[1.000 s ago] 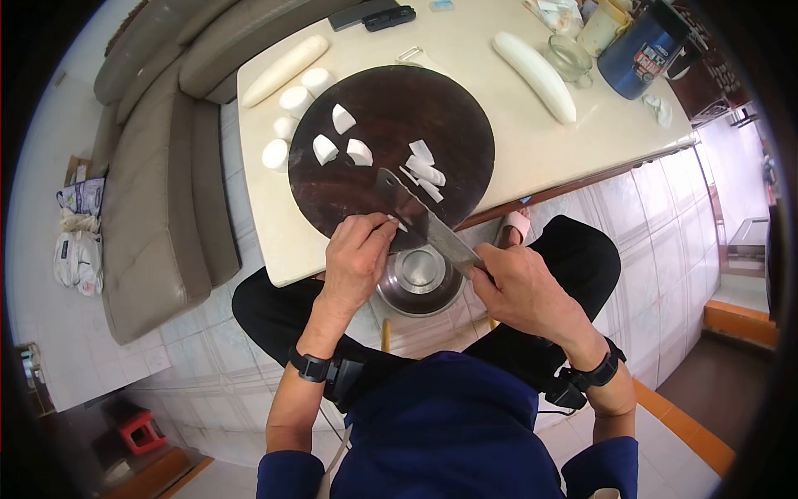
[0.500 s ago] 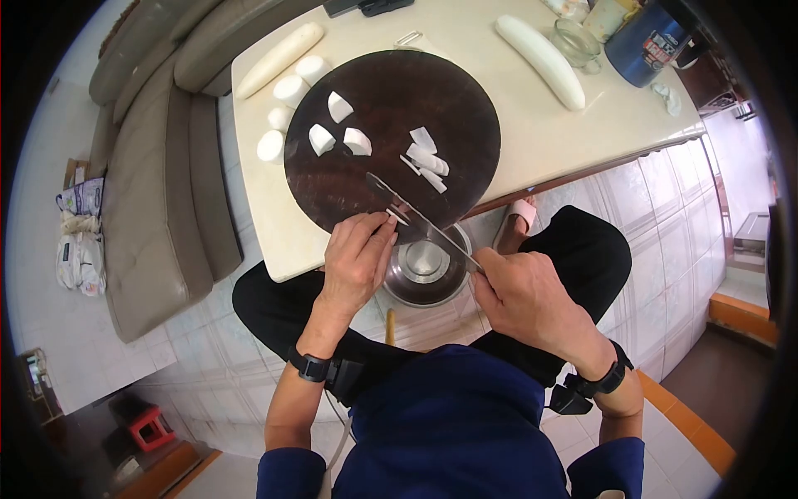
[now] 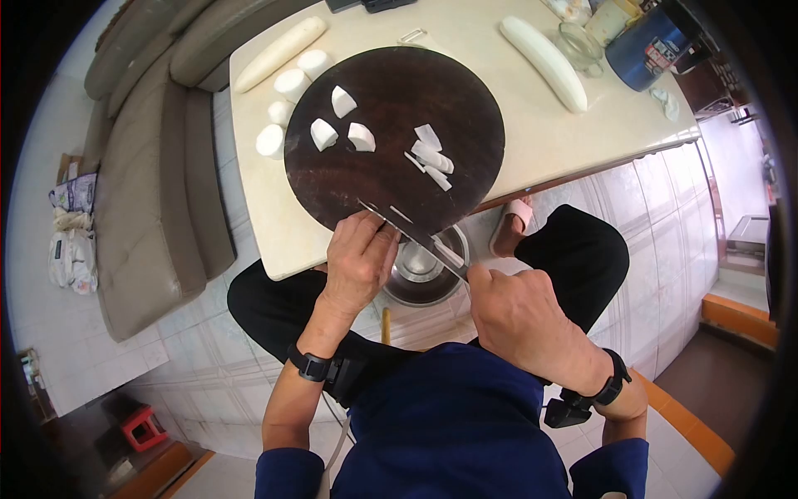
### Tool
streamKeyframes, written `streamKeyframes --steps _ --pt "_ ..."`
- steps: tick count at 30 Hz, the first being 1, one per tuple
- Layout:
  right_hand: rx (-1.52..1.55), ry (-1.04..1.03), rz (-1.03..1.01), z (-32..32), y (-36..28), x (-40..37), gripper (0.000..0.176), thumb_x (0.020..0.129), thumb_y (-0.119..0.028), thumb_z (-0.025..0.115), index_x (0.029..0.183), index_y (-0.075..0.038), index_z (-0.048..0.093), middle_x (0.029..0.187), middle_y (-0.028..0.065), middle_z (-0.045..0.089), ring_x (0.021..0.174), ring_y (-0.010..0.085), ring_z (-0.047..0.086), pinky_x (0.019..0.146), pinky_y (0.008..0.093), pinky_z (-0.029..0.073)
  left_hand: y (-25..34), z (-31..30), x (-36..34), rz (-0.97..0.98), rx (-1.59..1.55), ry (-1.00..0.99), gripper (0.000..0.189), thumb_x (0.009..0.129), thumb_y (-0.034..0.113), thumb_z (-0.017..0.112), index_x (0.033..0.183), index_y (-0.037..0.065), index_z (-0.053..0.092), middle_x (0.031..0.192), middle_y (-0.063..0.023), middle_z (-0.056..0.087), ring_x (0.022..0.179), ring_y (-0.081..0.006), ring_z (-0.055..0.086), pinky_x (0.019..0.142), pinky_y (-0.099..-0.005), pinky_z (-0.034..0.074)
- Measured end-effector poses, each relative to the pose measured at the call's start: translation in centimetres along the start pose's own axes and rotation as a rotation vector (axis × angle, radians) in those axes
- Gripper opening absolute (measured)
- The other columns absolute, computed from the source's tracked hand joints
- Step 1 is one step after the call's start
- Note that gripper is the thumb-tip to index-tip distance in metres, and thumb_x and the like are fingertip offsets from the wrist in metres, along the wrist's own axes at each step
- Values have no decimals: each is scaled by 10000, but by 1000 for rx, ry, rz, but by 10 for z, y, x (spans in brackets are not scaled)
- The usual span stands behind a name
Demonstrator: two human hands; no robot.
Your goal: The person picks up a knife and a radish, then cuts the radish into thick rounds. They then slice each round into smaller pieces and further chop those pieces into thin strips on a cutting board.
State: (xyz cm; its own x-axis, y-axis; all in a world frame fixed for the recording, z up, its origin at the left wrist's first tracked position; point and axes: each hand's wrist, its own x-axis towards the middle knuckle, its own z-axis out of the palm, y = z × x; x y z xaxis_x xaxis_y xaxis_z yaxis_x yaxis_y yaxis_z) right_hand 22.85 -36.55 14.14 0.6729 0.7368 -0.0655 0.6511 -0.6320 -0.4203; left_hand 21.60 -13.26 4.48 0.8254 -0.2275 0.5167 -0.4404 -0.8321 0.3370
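Observation:
My right hand point(image 3: 525, 314) grips the handle of a kitchen knife point(image 3: 414, 236), its blade slanting over the near edge of a round dark chopping board point(image 3: 391, 79). Close against the blade, the bent fingers of my left hand point(image 3: 357, 259) press on a piece of white radish, which they and the knife mostly hide. A thin radish slice point(image 3: 401, 214) lies just beyond the blade. Several more slices point(image 3: 433, 157) are scattered at the board's right, and three thick radish chunks point(image 3: 361, 137) sit at its left.
Cut radish rounds point(image 3: 292, 85) and a long radish point(image 3: 281, 55) lie left of the board; a peeled radish point(image 3: 544, 64) lies to the right. Behind are a peeler point(image 3: 412, 36), a glass cup point(image 3: 579, 47) and a blue container point(image 3: 650, 48). A metal bowl point(image 3: 426, 297) is below the board's edge.
The knife has come down and left to my left fingertips. A thin radish slice now lies apart on the board beyond the blade. My right hand has lowered slightly.

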Motion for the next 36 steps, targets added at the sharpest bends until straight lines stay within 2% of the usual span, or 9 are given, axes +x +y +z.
streamKeyframes --steps 8,17,23,26,30,32,33,35,36 --pt "43 -10 -25 -5 2 14 136 662 36 615 754 55 517 553 165 558 522 346 616 479 410 459 1 2 6 12 -22 64 221 651 -52 747 858 -34 671 906 -136 612 822 -322 599 689 -396 485" --pt "54 148 -92 22 11 47 113 717 -7 604 756 21 501 545 175 561 524 353 618 477 432 471 1 2 1 -13 4 23 244 702 -37 745 940 -27 690 1000 -120 634 905 -292 625 741 -379 497" --pt "248 241 -52 20 36 44 113 824 -50 584 759 2 508 556 191 548 494 369 574 480 435 464 4 4 2 -65 -50 82 214 731 -56 748 937 -35 693 996 -145 658 903 -312 644 764 -367 534" --pt "392 186 100 8 36 42 134 834 -86 572 768 28 547 617 264 565 618 423 613 583 480 505 3 3 2 -128 -128 98 227 747 -54 741 969 -39 693 1018 -151 663 908 -305 648 755 -364 536" --pt "809 23 258 -6 33 46 210 900 -123 543 774 45 549 586 157 582 486 253 589 491 360 473 8 -6 8 -362 -266 155 177 828 -3 719 999 -33 691 1060 -139 678 931 -269 655 785 -349 544" --pt "1003 -70 340 -12 30 49 229 911 -129 535 771 51 551 581 108 585 450 176 567 458 312 451 11 -12 18 -916 -930 190 229 947 84 624 1139 -39 639 1170 -144 657 1015 -243 649 865 -364 541" --pt "1088 -53 301 -10 30 51 228 917 -130 531 774 46 558 590 76 583 447 127 545 443 279 428 10 -16 23 -910 -928 196 229 947 84 624 1139 -39 639 1170 -144 657 1015 -243 649 865 -364 541" --pt "1166 -30 251 -8 32 57 229 922 -131 526 777 41 566 598 45 582 445 78 523 428 246 405 5 -23 34 -978 -1711 67 339 1016 171 523 1278 -42 547 1215 -154 634 1074 -225 636 942 -372 517" --pt "1217 -26 234 -7 33 62 216 918 -126 532 788 40 575 602 49 588 445 85 527 427 245 402 3 -24 38 -952 -1855 -14 379 1028 190 478 1316 -55 496 1232 -174 624 1122 -240 625 981 -379 494"
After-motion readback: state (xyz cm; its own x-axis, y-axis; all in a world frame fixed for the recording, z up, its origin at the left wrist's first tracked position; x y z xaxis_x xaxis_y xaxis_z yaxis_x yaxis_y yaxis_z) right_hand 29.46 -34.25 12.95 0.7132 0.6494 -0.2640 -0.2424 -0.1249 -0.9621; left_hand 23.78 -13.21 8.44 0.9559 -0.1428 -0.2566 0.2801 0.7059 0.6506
